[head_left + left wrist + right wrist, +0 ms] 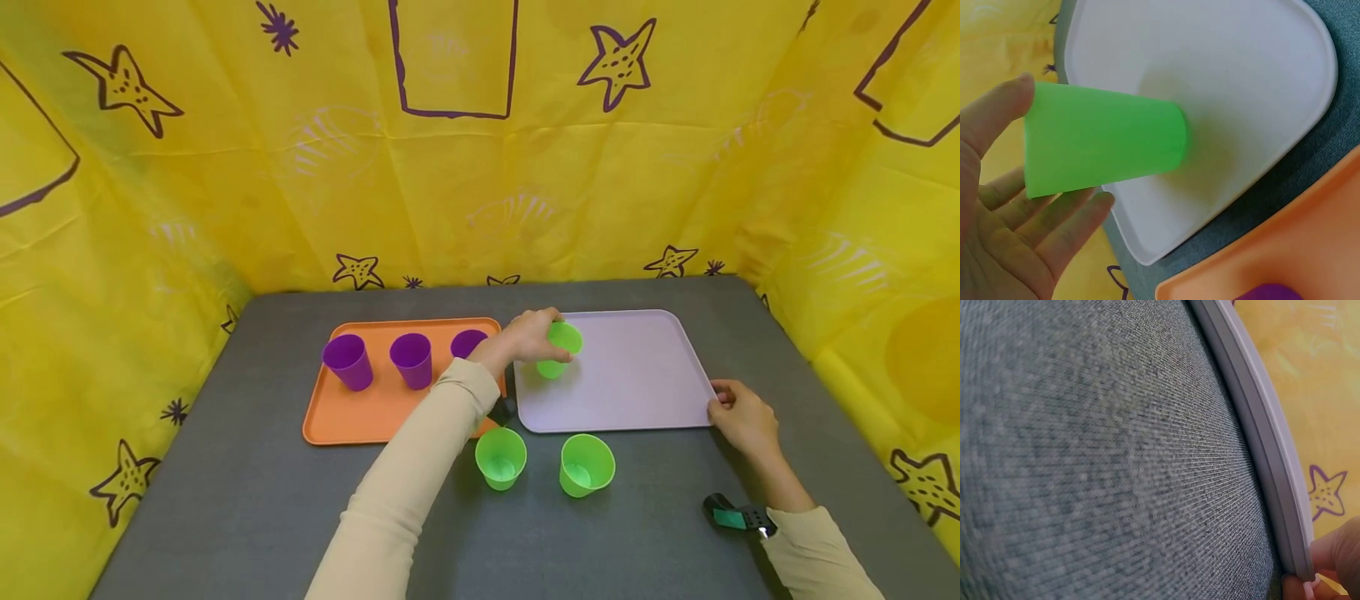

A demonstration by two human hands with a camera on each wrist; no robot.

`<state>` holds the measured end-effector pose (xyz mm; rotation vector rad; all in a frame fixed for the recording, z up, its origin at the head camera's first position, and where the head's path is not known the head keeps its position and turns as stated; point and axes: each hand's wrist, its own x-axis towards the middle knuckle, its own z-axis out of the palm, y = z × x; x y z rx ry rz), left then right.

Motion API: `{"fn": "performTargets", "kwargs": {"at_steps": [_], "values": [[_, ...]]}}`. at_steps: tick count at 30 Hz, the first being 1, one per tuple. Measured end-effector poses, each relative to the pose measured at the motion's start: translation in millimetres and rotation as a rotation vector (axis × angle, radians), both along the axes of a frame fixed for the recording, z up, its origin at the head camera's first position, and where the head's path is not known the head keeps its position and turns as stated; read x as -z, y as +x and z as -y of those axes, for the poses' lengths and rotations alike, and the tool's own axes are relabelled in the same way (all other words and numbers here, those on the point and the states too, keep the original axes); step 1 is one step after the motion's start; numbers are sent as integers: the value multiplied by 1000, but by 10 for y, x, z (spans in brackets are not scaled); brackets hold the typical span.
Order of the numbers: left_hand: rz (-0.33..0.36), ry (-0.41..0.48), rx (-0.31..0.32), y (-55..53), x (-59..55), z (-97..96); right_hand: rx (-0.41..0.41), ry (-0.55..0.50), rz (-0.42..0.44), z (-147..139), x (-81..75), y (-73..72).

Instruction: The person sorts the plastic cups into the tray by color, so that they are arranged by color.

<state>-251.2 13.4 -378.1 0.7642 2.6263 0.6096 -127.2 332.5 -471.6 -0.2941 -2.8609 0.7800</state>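
At the lilac tray's left end, left hand pinches a green cup near its rim; base contact unclear. Right hand pinches the tray's right edge. I'd keep a light grip, base square to the tray, tray pinned. Orange tray carries three purple cups. Two loose green cups sit mouth-up on the grey table, nothing visible inside.

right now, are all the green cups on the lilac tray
No, two green cups stand on the grey table, in front of the lilac tray and the orange tray.
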Motion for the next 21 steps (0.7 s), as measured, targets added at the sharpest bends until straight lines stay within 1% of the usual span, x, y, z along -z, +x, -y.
{"fn": "performTargets", "kwargs": {"at_steps": [6, 12, 18, 21], "values": [[12, -44, 1, -1, -42, 28, -3, -3, -1, 3, -3, 11], [25, -60, 17, -5, -54, 39, -4, -3, 1, 0, -14, 1], [59, -34, 19, -1, -67, 63, -4, -2, -1, 7, -20, 0], [49, -7, 28, 2, -92, 91, -2, 0, -7, 6, -19, 9]]}}
